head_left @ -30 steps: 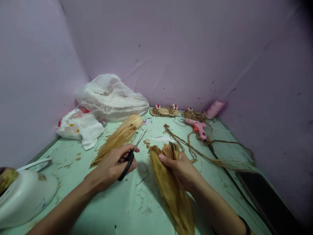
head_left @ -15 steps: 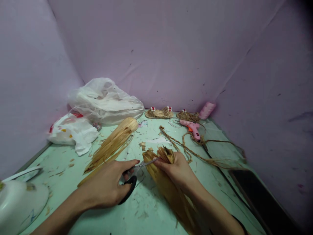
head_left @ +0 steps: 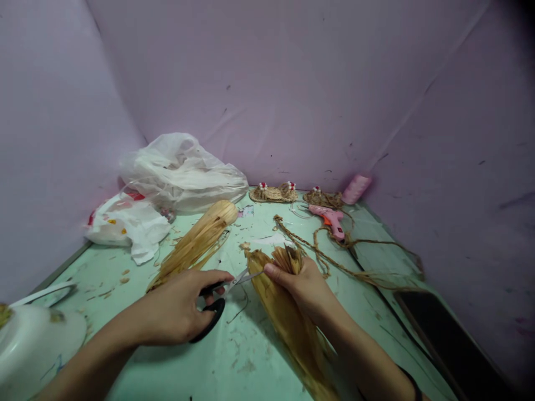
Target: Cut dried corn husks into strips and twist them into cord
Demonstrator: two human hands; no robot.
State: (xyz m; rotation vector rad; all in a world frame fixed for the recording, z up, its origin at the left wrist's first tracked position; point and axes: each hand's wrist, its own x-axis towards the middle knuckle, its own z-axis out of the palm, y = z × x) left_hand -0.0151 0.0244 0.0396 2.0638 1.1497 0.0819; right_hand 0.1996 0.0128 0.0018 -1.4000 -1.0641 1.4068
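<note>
Black-handled scissors (head_left: 214,320) are gripped in my left hand (head_left: 179,306), fingers through the loops. Their blades are parted, and the tips reach the top of a dried corn husk. My right hand (head_left: 307,287) is closed round the upper end of this tan husk bundle (head_left: 278,317), thumb in front near the blade tips. The husk hangs down toward the table's near edge, partly behind my right forearm. Past my left hand lies a second husk bundle (head_left: 194,242) on the table.
White plastic bags (head_left: 184,172) fill the back left. Small woven slippers (head_left: 273,194), a pink glue gun (head_left: 328,217) and a pink thread spool (head_left: 356,188) sit at the back. Braided cord (head_left: 346,270) crosses the right side, near a dark flat device (head_left: 443,340). A white bowl (head_left: 42,345) is at left.
The scissors have drawn back slightly to the left with my left hand, and their blades have spread. A loose strip at the husk's top edge is gone. My right hand keeps its grip.
</note>
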